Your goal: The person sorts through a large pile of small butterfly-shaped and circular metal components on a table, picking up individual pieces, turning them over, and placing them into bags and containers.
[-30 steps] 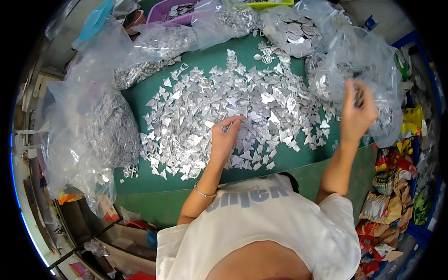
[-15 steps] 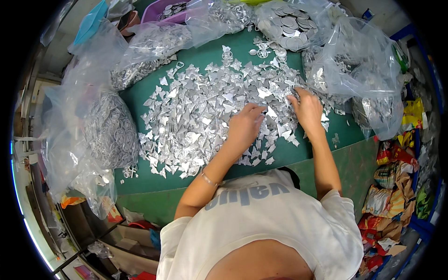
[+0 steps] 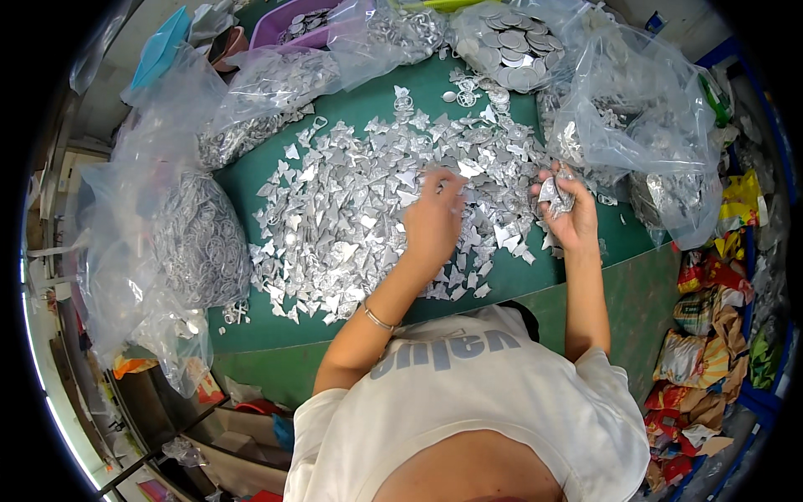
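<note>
A wide heap of small silver foil pieces (image 3: 351, 209) covers the green table (image 3: 276, 326). My left hand (image 3: 432, 219) rests palm down on the heap near its middle, fingers reaching among the pieces. My right hand (image 3: 569, 209) is raised just right of the heap, closed around a bunch of silver pieces (image 3: 555, 191). It hovers beside the mouth of a clear plastic bag (image 3: 644, 125) that holds more silver pieces.
Clear bags of silver rings and discs stand at the left (image 3: 188, 243), back left (image 3: 276, 84) and back (image 3: 510, 42). A purple tub (image 3: 288, 17) sits at the far edge. Colourful snack wrappers (image 3: 711, 335) pile up at the right.
My right hand came back from the bag to the heap, took up silver pieces and now lifts them to the right. My left hand slid farther up onto the heap.
</note>
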Action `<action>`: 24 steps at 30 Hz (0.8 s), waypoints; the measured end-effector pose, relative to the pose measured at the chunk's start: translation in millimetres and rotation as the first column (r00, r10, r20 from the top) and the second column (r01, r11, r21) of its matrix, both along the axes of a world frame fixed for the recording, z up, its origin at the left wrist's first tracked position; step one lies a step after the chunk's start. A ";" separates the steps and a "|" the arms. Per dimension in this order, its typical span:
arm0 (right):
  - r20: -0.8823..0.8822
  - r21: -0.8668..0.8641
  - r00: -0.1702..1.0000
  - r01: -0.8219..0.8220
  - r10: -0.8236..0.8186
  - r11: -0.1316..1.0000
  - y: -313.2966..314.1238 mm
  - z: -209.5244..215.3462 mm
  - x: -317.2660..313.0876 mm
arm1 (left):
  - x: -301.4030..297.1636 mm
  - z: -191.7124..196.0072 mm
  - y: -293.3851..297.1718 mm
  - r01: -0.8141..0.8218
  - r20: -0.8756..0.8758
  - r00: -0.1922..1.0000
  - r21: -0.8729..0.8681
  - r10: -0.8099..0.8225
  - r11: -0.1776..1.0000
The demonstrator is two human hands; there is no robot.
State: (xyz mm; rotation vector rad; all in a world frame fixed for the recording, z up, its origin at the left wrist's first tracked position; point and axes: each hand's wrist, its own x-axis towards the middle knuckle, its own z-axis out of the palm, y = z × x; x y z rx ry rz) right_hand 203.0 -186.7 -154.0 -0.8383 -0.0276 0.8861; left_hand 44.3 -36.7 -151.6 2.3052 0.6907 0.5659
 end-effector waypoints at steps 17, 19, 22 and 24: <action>0.749 -0.659 0.384 0.344 0.539 0.669 -7.2 -12.3 -23.9 | -12.0 -16.0 -11.0 0.037 0.058 0.998 -0.004 -0.037 0.999; 0.581 -0.619 0.738 0.127 0.344 0.775 -10.5 -8.8 -20.7 | -13.7 -3.7 -7.8 -0.054 0.044 0.998 -0.002 0.054 0.999; 0.356 -0.442 0.914 -0.018 0.194 0.897 -13.0 8.9 -27.7 | -17.5 -7.5 -11.6 0.071 0.172 0.985 -0.312 -0.017 0.948; 0.471 -0.487 0.829 -0.040 0.300 0.873 -12.0 9.8 -41.1 | -18.8 2.4 -14.7 0.090 0.020 0.989 -0.867 -0.146 0.490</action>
